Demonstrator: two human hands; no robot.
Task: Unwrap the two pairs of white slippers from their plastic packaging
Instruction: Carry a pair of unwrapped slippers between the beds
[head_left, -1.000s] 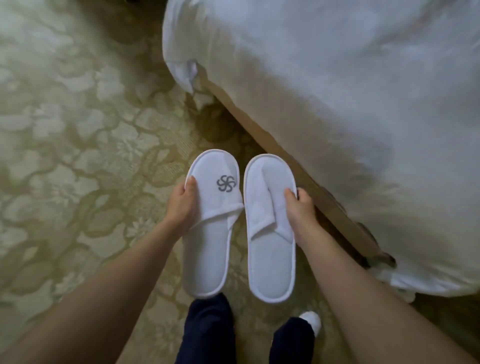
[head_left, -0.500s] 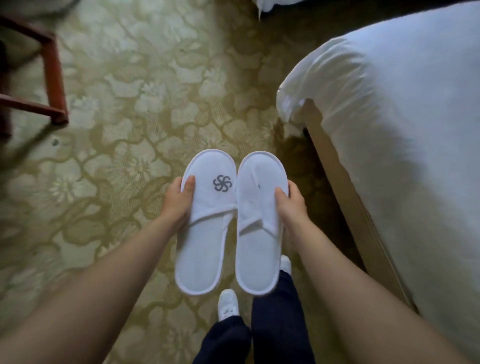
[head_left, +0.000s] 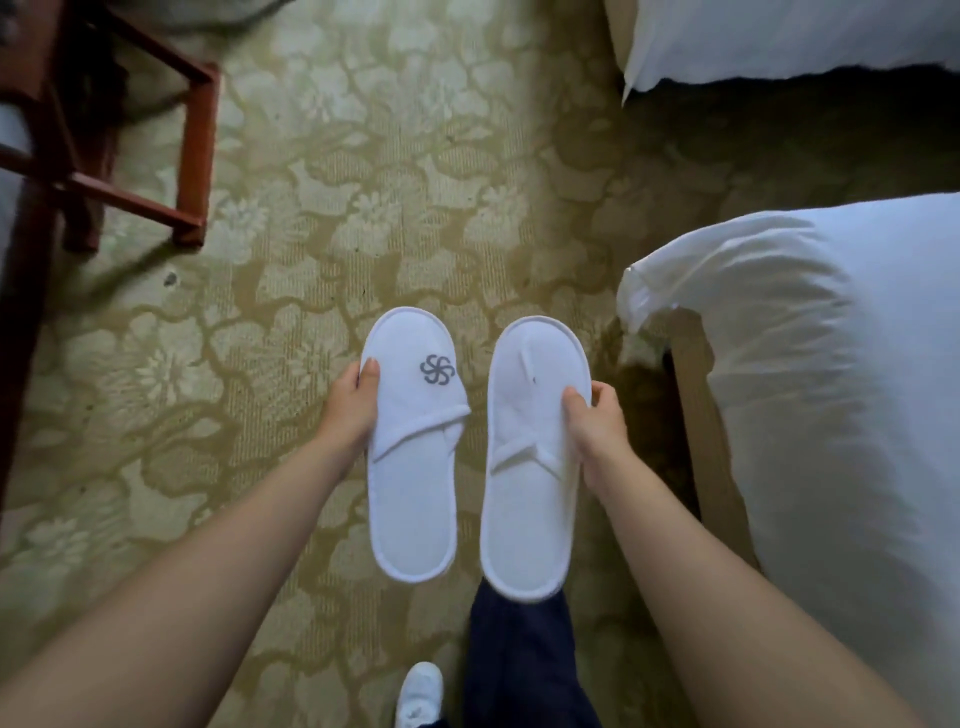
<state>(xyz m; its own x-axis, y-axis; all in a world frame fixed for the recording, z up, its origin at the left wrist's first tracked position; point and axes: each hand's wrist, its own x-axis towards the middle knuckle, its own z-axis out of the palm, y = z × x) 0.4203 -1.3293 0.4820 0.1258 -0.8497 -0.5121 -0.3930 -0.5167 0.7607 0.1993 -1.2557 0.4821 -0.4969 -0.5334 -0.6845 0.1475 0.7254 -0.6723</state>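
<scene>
Pair of slippers held in the air above the green floral carpet (head_left: 311, 208), side by side, not touching, toes pointing away.

The left hand (head_left: 349, 415) grasps the white terry slipper with grey pinwheel logo (head_left: 410, 499) at its outer edge beside the strap. The right hand (head_left: 597, 436) grasps the plain white terry slipper (head_left: 524, 519) the same way. Thumbs on top; fingers underneath, hidden.

Judged light, soft, floppy toward the heel, not fragile. An edge hold near the strap suits.

No plastic wrap discernible on either. Second pair not in view. White-sheeted bed (head_left: 831, 389) cut off at right. Red-brown wooden frame (head_left: 197, 156) upper left, kind unclear.
</scene>
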